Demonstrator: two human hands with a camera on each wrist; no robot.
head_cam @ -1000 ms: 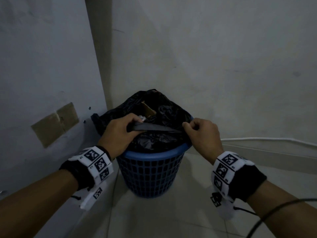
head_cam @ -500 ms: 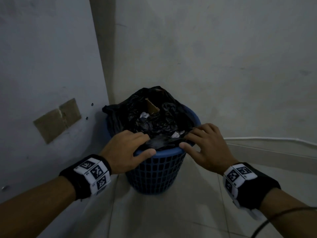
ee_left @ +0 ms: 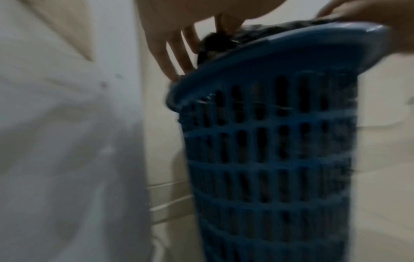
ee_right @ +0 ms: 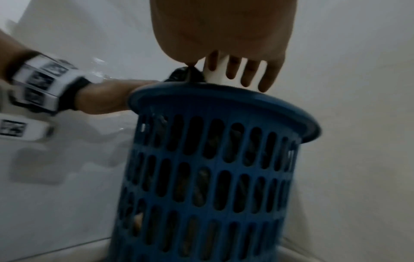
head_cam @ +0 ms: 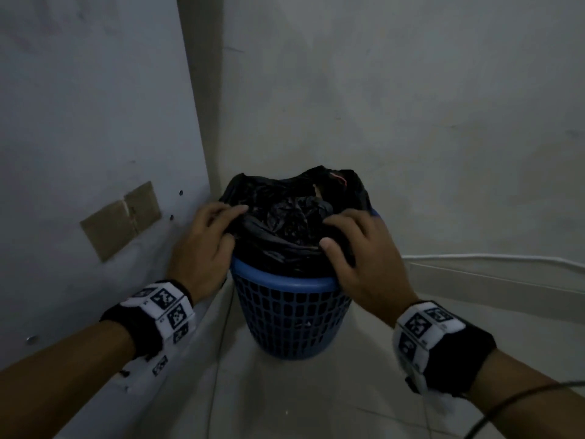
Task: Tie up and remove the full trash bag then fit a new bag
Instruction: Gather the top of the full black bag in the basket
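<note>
Where both hands were flat on the near rim half a second ago, they now sit higher and further in on the trash bag (head_cam: 286, 223) — left hand (head_cam: 202, 245) on the bag's left flank, right hand (head_cam: 364, 258) on its right. Left fingers (head_cam: 234, 210) are loosely curled, spread a little, tips pressing into the black plastic; whether the thumb is gripping a fold I cannot tell. Right fingers (head_cam: 340, 221) are spread and bent over the bunched top, thumb (head_cam: 329, 247) pressed against the plastic nearer the rim. In the right wrist view the right fingers (ee_right: 251, 74) hang apart above the rim. Left wrist view is blurred; left fingers (ee_left: 170, 58) point down beside the rim, a wad of bag at the thumb.

Bag is also gathered taller than before — the paper scraps and cardboard seen in the open mouth are mostly covered. It sits inside the blue basket (head_cam: 285, 315), bulging above the rim, neck not tied.

Basket stands on the tiled floor (head_cam: 316, 400) in a corner: grey panel (head_cam: 95, 122) close on the left, wall (head_cam: 411, 106) just behind. Open floor lies to the near side and the right. White cable (head_cam: 490, 257) runs along the wall base at right; a dark cord (head_cam: 506, 397) loops by the right forearm.
</note>
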